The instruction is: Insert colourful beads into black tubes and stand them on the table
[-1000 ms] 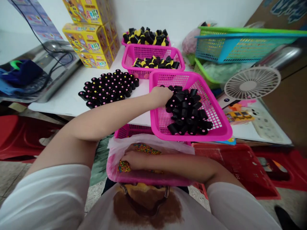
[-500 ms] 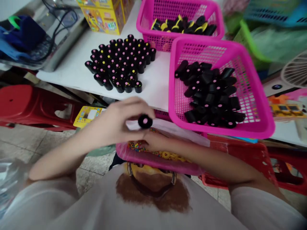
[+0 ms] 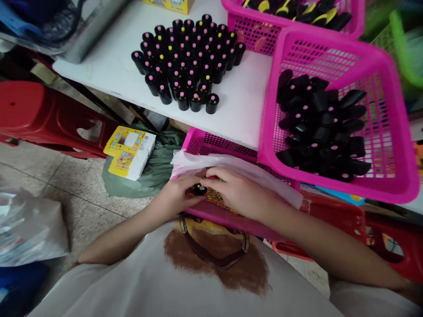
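Low in front of my body, my left hand [image 3: 175, 193] is closed around a small black cup-like cylinder [image 3: 195, 190], its opening facing up. Colourful small beads show at that opening. My right hand [image 3: 236, 189] has its fingertips pinched together right at the cylinder's mouth; whatever lies between them is too small to make out. Beneath both hands, loose multicoloured beads [image 3: 216, 199] lie in a pink basket lined with a whitish plastic sheet [image 3: 264, 176].
On the white table [image 3: 241, 97] stand many upright black cylinders [image 3: 190, 66] with pink or yellow dots. A pink basket [image 3: 396, 176] holds more black pieces; another behind has black-and-yellow ones. A red stool [image 3: 33, 110] and yellow cards [image 3: 127, 154] are at left.
My left hand has lowered the black cylinder to the beads. My right hand has come up from the beads to its mouth. The view has shifted, so the table things appear higher and further right.
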A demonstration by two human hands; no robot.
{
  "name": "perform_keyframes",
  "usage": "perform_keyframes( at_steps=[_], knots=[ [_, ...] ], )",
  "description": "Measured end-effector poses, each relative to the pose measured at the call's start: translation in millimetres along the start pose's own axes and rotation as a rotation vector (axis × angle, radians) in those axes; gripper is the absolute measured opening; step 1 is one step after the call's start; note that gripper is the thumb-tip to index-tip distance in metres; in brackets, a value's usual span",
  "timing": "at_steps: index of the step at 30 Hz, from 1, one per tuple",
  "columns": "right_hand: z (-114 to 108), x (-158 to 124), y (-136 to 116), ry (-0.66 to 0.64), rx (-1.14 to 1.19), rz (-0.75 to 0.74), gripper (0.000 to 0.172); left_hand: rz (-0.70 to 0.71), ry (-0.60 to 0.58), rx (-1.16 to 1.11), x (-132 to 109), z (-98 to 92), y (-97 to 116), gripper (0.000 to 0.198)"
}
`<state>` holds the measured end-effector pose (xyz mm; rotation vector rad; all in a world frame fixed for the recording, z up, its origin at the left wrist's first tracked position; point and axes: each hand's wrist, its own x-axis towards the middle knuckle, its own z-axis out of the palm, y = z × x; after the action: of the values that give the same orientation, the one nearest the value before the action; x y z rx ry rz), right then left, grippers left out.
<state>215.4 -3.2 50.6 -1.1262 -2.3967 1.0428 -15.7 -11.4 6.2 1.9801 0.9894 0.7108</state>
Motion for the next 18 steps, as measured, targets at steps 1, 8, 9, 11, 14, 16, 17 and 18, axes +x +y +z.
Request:
perform_keyframes(
  at_steps=[1, 8, 9, 11, 14, 16, 17, 18],
  knots=[
    [0, 0, -2, 0.007, 0.009, 0.031, 0.036, -0.004, 0.004, -0.004, 1, 0.9, -1, 0.029],
    [-4, -4, -6, 0.07, 0.002, 0.031, 0.036, 0.002, 0.003, -0.034, 6, 4.6, -3, 0.029],
    [-5, -6, -4, 0.084, -0.008, 0.015, 0.039, 0.009, 0.009, -0.03, 6, 3.2, -1, 0.03],
    [-8, -11, 2, 0.101, -0.042, -0.023, 0.046, 0.015, 0.021, -0.012, 6, -3.8, 5, 0.03],
    [-8, -19, 12, 0.07, -0.111, 0.008, 0.053, 0.011, 0.107, 0.056, 9, -25.4, 17, 0.028],
    [-5, -21, 19, 0.006, -0.172, 0.054, 0.054, -0.005, 0.23, 0.126, 19, -43.4, 24, 0.028],
    [-3, -21, 21, -0.039, -0.204, 0.071, 0.054, -0.015, 0.301, 0.159, 26, -51.8, 25, 0.03],
    [-1, -19, 22, -0.087, -0.235, 0.085, 0.053, -0.032, 0.367, 0.185, 35, -59.3, 25, 0.033]
  ],
)
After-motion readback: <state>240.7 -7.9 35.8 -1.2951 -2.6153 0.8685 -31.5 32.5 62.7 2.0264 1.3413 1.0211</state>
